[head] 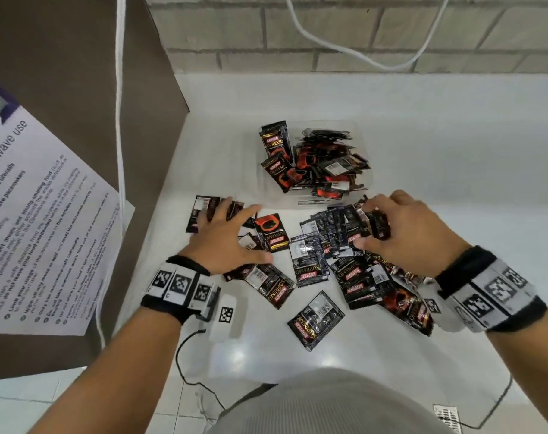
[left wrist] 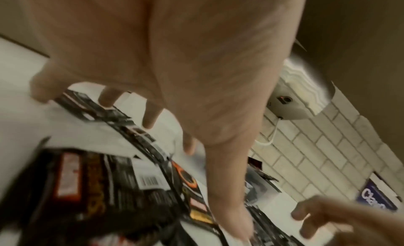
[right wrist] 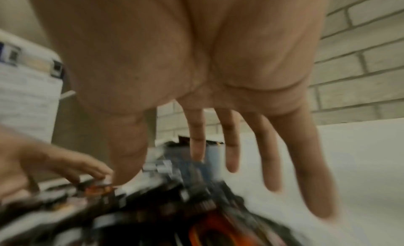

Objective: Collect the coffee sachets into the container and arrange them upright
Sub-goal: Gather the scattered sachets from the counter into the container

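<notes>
**Sachets Half Gathered, Both Hands Spread Over the Loose Pile**

Nearest, a lone sachet (head: 317, 321) is seen lying flat on the white counter (head: 454, 145), apart from the rest, with "KOPIKO SUPREMO" readable upside down on its black wrapper. Just beyond it, the loose sachets (head: 338, 261) are scattered face up and face down, so that barcodes and the same brand name are shown in mixed directions; this disorder is judged to be why both hands are lowered at once, as if to rake the pieces together.

The left hand (head: 227, 234) is held palm down with fingers spread and straight over the left part of the scatter, and nothing is gripped by it. The right hand (head: 404, 233) is likewise spread over the denser heap on the right; its fingertips are lowered among the wrappers, but no closed hold can be made out, and the wrist views are too blurred to settle it further. Marker-patterned bands are worn on both wrists.

Farther back, the clear container (head: 365, 180) is found just behind the hands, already holding many sachets, mostly tumbled, with two leaning nearly upright at its left end. The arranging is thus judged largely undone.

At the left, a printed notice (head: 41, 214) carries the words "microwave use" and bulleted rules. Behind, a brick wall (head: 360, 32) is crossed by a white cable (head: 344, 48).
</notes>
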{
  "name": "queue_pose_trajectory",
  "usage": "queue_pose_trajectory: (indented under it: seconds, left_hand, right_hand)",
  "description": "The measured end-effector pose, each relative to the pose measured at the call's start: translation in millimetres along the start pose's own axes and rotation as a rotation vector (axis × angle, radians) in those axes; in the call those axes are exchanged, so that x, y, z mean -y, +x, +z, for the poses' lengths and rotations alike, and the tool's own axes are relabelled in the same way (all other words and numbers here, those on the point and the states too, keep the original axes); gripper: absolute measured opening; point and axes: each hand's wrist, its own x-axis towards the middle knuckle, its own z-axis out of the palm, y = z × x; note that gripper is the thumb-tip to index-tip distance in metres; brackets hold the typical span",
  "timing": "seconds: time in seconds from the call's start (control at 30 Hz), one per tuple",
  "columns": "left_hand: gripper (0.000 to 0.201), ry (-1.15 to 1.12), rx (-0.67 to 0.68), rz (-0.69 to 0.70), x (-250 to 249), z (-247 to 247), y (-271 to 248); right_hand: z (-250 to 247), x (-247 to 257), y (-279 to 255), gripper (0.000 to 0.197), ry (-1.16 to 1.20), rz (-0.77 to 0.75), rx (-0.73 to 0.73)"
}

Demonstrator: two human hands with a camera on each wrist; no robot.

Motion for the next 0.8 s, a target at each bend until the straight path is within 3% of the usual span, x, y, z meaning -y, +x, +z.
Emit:
queue_pose_trajectory:
  seconds: [0.07, 0.17, 0.43, 0.57, 0.7, 0.8]
  left_hand:
    - [0.115, 0.047, 0.085, 0.027, -6.3, 10.7, -2.8]
    - [0.122, 0.129, 0.120, 0.051, -19.1, 22.5, -12.8]
    - [0.133, 0.115, 0.069, 0.094, -19.2, 37.4, -33.8]
    - [0.128, 0.055, -0.003, 0.137, -10.7, 47.0, -43.8]
    - [0.107, -0.025, -0.076, 0.211, -7.0, 56.2, -48.4]
    - [0.074, -0.078, -0.167, 0.267, -6.8, 58.5, -48.8]
  right_hand:
    - [14.5, -14.5, -15.7, 0.102, -0.097, 0.135, 0.159]
    - [28.1, -16.6, -24.0, 0.117, -0.233, 0.173, 0.212]
    - [48.6, 40.0, -14.4, 0.105, -0.217, -0.009, 0.215]
    - [53.8, 56.4, -15.1, 0.100, -0.190, -0.105, 0.232]
    - [50.3, 57.3, -11.8, 0.094, -0.108, -0.136, 0.253]
    - [39.2, 54.8, -7.5, 0.085, -0.068, -0.113, 0.237]
